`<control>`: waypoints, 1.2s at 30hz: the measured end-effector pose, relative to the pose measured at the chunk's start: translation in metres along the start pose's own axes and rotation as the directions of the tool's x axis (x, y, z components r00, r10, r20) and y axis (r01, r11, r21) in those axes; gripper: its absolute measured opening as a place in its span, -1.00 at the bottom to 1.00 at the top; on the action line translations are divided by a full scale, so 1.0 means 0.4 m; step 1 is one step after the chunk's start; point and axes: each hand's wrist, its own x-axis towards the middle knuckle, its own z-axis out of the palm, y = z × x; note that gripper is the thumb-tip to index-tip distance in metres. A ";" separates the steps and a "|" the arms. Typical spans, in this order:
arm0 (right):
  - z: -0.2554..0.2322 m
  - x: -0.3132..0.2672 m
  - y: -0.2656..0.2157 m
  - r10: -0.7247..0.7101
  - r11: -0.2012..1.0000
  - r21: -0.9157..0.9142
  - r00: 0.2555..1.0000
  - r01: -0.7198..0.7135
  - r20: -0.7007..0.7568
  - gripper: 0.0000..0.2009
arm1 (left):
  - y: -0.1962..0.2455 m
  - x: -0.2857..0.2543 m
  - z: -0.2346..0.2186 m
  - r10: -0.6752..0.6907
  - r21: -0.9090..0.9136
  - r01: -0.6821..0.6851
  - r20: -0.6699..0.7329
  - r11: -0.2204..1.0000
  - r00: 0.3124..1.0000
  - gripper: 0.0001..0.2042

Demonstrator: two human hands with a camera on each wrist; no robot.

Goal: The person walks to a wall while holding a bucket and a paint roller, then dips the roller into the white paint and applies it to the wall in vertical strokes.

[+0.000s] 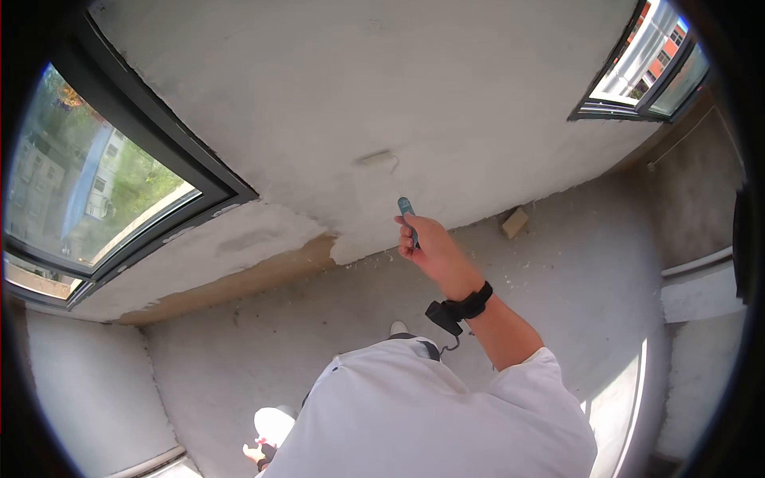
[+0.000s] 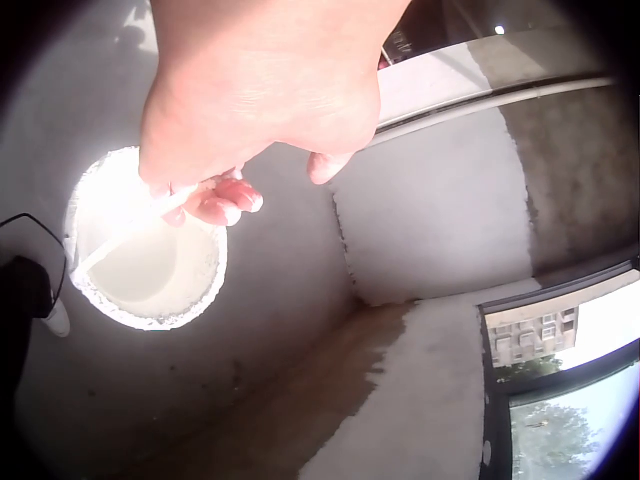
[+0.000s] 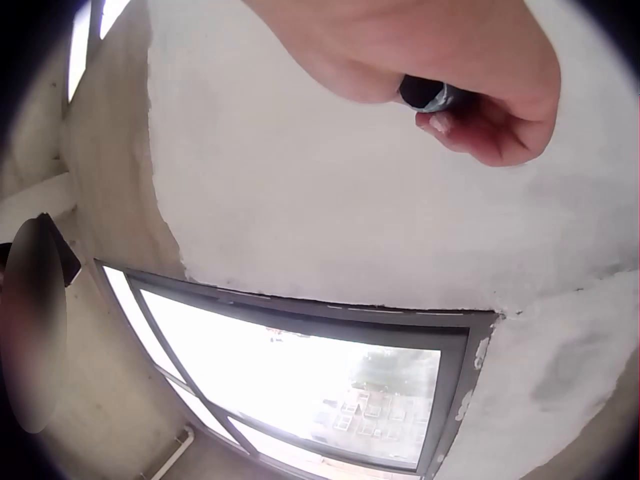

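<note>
My right hand grips the blue-green handle of a paint roller. Its thin wire frame bends up to a pale roller sleeve that lies against the plastered wall. In the right wrist view, the dark end of the handle pokes out of the curled right fingers. Low at my side, the left hand holds a white bucket by its bail handle, fingers curled. Whitish liquid lies inside the bucket, its upper part washed out by glare. Only a bit of the bucket shows in the head view.
A grey-framed window stands at the left, another window at the upper right. A brick-like block lies on the concrete floor by the wall's foot. Bare brown plaster borders the pale coat low on the wall.
</note>
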 end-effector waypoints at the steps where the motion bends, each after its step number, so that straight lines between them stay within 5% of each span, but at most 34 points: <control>1: -0.016 0.020 0.011 0.005 0.999 -0.033 1.000 -0.005 0.001 -0.77 | -0.007 -0.008 -0.003 0.004 -0.002 -0.004 0.001 1.000 1.000 -0.31; 9: -0.208 0.265 0.142 0.096 0.984 -0.151 0.995 -0.100 -0.036 -0.84 | -0.046 -0.117 -0.057 0.036 -0.027 -0.036 -0.018 0.999 0.999 -0.31; 18: -0.073 0.000 -0.008 -0.009 0.938 -0.345 0.995 0.044 0.103 -0.77 | -0.058 -0.177 -0.091 0.056 -0.030 -0.057 -0.042 0.998 0.998 -0.30; 28: -0.187 0.114 0.204 -0.182 0.906 -0.357 0.970 0.229 0.160 -0.79 | -0.058 -0.184 -0.132 0.054 -0.086 -0.057 -0.035 0.995 0.998 -0.30; 33: -0.214 0.111 0.184 -0.123 0.913 -0.364 0.976 0.183 0.182 -0.79 | -0.035 -0.190 -0.140 0.073 -0.140 -0.078 -0.035 0.987 0.997 -0.30; 36: -0.217 0.108 0.163 -0.022 0.897 -0.438 0.997 0.052 0.074 -0.78 | -0.032 -0.167 -0.128 0.064 -0.168 -0.069 -0.037 0.983 0.997 -0.29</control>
